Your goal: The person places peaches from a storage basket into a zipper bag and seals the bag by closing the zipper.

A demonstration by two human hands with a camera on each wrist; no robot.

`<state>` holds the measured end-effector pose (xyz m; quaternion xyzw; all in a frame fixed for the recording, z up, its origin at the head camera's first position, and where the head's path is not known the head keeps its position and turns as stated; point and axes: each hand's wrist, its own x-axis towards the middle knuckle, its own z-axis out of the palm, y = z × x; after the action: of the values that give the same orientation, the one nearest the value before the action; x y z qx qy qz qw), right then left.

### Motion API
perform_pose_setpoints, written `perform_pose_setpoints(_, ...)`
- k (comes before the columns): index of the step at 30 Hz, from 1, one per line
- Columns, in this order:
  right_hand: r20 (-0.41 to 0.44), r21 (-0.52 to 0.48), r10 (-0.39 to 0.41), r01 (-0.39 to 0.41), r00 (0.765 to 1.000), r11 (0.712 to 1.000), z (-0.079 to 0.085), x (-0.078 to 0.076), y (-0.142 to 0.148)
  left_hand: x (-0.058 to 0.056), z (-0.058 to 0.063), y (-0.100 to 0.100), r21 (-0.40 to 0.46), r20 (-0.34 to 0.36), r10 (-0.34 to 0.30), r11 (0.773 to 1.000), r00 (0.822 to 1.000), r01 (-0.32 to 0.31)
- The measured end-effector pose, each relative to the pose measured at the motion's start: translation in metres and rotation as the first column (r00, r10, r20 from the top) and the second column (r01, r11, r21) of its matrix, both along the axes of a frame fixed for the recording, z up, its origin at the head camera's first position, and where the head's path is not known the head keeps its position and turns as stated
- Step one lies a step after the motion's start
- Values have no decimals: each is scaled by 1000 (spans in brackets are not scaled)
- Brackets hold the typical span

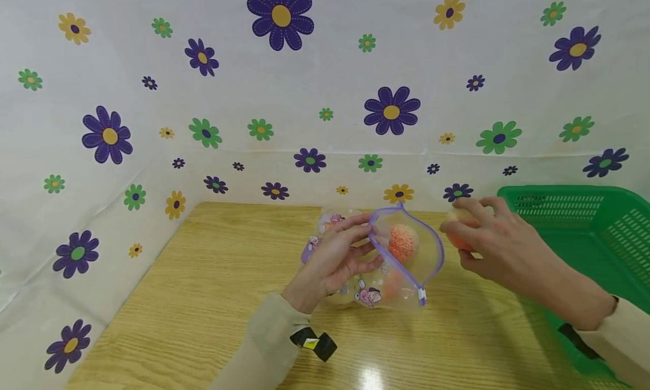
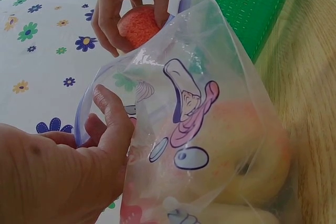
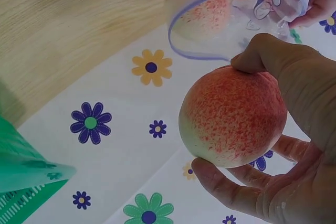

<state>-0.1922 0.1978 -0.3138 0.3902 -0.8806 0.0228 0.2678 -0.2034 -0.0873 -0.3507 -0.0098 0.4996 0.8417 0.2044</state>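
Note:
My left hand holds a clear slider zip bag by its purple-edged rim, fingers on both sides of the plastic in the left wrist view. The bag's mouth gapes toward the right, with a white slider at its near corner. Inside sit several peaches, one red-speckled peach showing through the mouth. Another peach, red above and pale below, is gripped between the thumb and fingers of my right hand. That peach is in the air, just right of the bag's mouth. Cartoon prints cover the bag.
A green plastic basket with slotted walls stands on the right, below my right forearm. The wood-grain table runs back to a white cloth printed with flowers, which also hangs along the left side.

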Motion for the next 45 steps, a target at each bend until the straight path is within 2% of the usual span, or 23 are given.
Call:
perform_pose_setpoints(7,70,-5,-25,25,997,1000,1,3,-10,0,0,0,-5,2,-1,1000,1000,1)
perform_pose_setpoints(12,183,-25,-49,54,982,998,1,6,-20,0,1,0,1,4,0,1000,1000,0)
perform_pose_setpoints(17,258,-86,-4,27,966,996,0,5,-29,1,0,-1,0,2,-1,1000,1000,1)
perform_pose_setpoints(27,339,-183,80,-18,937,983,-7,1,-43,0,0,-1,-3,-5,-10,1000,1000,10)
perform_pose_setpoints(35,480,-295,151,-3,864,955,-15,2,-48,1,0,-2,2,1,-6,1000,1000,6)
perform_pose_setpoints(42,533,-345,206,-12,821,939,-17,3,-46,1,2,-4,6,-2,21,1000,1000,-21)
perform_pose_setpoints(45,531,-334,215,-31,820,942,-18,6,-43,3,4,-5,30,-1,34,999,999,-34)
